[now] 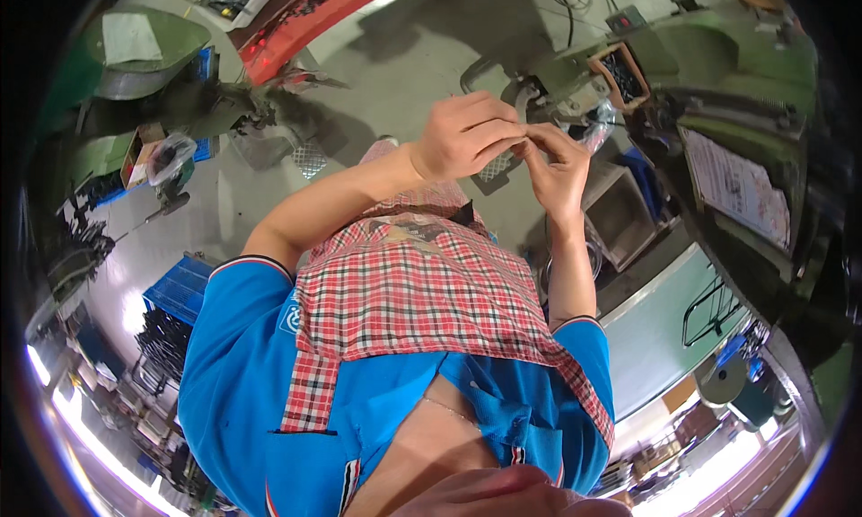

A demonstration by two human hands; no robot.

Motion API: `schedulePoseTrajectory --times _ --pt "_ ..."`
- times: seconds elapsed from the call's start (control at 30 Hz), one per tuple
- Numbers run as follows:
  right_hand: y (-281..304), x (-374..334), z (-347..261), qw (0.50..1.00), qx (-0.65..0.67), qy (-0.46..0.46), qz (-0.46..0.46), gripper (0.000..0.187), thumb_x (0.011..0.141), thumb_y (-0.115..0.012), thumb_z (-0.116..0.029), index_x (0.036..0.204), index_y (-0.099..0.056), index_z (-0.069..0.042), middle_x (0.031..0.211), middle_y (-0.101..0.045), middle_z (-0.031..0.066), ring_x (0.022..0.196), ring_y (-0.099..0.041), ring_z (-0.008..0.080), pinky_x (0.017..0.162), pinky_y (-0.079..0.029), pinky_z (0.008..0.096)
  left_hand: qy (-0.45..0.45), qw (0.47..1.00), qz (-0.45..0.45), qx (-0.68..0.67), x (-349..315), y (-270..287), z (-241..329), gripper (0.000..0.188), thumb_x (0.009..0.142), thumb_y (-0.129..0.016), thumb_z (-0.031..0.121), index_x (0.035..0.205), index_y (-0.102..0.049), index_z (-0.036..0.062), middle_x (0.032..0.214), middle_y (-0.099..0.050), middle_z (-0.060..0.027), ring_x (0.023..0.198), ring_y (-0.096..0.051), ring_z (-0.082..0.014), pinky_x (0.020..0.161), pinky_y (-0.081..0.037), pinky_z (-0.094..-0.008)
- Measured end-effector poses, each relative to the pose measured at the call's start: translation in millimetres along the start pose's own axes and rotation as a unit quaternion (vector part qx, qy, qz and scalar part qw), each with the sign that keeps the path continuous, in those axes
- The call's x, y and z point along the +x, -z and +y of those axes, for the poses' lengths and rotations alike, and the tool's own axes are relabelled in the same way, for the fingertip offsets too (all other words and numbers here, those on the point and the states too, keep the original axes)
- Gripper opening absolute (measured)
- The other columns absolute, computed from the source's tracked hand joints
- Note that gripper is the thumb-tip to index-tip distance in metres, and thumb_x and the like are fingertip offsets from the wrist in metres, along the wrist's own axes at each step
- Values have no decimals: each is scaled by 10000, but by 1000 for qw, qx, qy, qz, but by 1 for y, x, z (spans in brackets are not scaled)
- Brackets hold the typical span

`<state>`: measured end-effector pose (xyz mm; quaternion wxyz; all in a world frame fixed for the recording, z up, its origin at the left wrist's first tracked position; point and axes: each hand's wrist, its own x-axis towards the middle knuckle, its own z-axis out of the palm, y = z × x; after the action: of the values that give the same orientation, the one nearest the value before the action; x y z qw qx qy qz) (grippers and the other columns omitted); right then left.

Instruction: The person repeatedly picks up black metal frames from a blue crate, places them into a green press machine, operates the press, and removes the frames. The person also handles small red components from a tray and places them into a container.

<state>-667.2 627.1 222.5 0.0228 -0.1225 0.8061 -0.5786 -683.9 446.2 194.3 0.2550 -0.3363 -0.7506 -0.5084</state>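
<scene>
Held thing: hidden at the meeting fingertips, cannot tell
Left hand [467,138]: curled, reaching inward
Right hand [558,167]: raised, thumb and fingers drawn narrow

Ahead of you, the smooth grey-green floor [395,77] opens out, with treaded metal plates [308,160] low over it to your left and dark cables [570,5] trailing across its far right. At the far left you have a red worktop [346,7], small dark pieces scattered along its surface and a pale tray [235,3] of tools at its left end. Farther left, your rounded green machine top [186,41] carries a whitish sheet [132,39] lying flat. To your far right, an open cardboard box [596,61] of dark parts sits on the green machine [662,52]; you cannot tell exactly what lies under it.
</scene>
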Motion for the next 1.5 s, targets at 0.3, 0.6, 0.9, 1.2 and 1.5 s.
schedulePoseTrajectory --times 0.3,0.6,0.9,1.2,1.5 --pt "-134 89 36 969 66 -104 -215 160 887 -666 -117 920 -670 40 722 -664 40 641 -598 76 587 -481 224 289 943 127 104 -77 110 -30 100 896 -620 53 962 -574 -6 896 -636 -125 786 -649 -210 679 -533 -320" --pt "-335 285 134 962 54 -178 -199 198 842 -725 -121 936 -686 48 828 -692 117 707 -679 182 623 -577 297 534 700 474 15 -232 272 7 133 912 -622 70 982 -610 -43 823 -663 -79 722 -648 -120 672 -547 -268" --pt "-400 364 208 974 -168 -122 -87 186 782 -733 -86 962 -739 -40 706 -692 66 573 -634 129 515 -529 300 453 580 663 140 -337 456 27 159 895 -656 84 969 -632 -54 852 -676 -81 734 -645 -140 701 -556 -287" --pt "-383 344 166 984 -85 -119 -104 226 841 -717 -101 1026 -691 25 840 -691 59 644 -639 114 557 -544 248 394 560 715 142 -394 579 27 197 846 -733 115 959 -678 -36 865 -686 -95 743 -660 -166 727 -595 -304" --pt "-276 231 146 968 118 -198 -100 252 895 -676 -98 1098 -651 50 900 -679 115 727 -656 164 623 -564 276 342 655 673 -29 -480 619 23 202 869 -655 29 1052 -647 -58 979 -672 -164 875 -660 -264 794 -562 -388"
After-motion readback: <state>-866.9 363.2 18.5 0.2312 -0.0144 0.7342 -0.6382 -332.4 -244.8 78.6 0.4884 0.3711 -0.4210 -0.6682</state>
